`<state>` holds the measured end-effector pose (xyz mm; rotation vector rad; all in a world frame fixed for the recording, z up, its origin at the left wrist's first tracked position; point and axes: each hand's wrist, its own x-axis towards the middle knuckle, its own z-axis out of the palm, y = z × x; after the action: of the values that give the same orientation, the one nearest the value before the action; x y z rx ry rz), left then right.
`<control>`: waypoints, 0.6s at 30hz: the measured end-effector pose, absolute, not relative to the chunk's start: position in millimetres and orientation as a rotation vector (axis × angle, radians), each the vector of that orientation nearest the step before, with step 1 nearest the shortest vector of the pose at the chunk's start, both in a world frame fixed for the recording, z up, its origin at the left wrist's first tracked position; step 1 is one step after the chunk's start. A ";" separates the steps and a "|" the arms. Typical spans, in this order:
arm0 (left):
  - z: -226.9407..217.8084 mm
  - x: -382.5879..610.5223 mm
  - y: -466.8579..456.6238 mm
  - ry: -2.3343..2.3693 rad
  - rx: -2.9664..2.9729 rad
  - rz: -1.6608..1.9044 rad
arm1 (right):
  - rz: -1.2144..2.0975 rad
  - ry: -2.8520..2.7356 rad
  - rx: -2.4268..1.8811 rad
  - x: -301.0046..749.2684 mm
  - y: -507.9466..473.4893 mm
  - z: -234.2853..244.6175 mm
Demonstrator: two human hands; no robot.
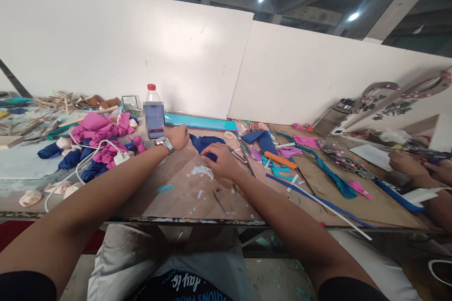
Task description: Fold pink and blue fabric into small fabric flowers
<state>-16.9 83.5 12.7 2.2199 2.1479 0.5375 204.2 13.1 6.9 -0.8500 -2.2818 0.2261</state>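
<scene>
My left hand (pixel 178 138), with a metal watch at its wrist, reaches to the phone (pixel 155 120), one finger stretched to the lower right of its lit screen. The phone leans upright against a clear bottle with a red cap (pixel 151 87). Its other fingers are partly hidden. On the table, a crumpled dark blue cloth piece (pixel 208 142) lies between my hands. My right hand (pixel 219 161) rests at its near edge, fingers bent and closed on the cloth. Beside that hand are pink-handled scissors (pixel 238 155).
Pink and blue cloth bundles (pixel 100 131) with a white cable (pixel 83 160) lie left. On the right are an orange cutter (pixel 280 160), blue strips (pixel 261 140), a teal cloth band (pixel 328 174) and a white strip (pixel 335 209). Another person's hands (pixel 406 164) work at far right. A white panel (pixel 116 51) stands behind.
</scene>
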 end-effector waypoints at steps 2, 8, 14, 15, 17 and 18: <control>12.3 -14.8 76.9 2.104 2.289 0.568 | 0.222 -2.274 -0.842 204.4 13.7 6.7; 13.1 -6.4 39.5 1.681 2.458 0.705 | 0.196 -2.116 -0.864 205.0 17.9 3.6; 11.8 -5.0 3.9 1.399 2.672 0.835 | 0.195 -2.170 -0.879 204.5 17.5 3.0; 11.5 -5.8 0.0 1.355 2.720 0.831 | 0.196 -2.191 -0.875 204.2 16.8 3.5; 11.3 -7.3 -5.9 1.304 2.759 0.842 | 0.199 -2.214 -0.858 203.6 15.1 4.7; 11.5 -7.9 -8.1 1.279 2.765 0.835 | 0.199 -2.214 -0.843 203.4 14.3 5.3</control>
<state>-7.9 -8.1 11.5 2.7655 1.2790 0.8350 203.4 14.3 5.3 -0.8433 -2.2138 0.1990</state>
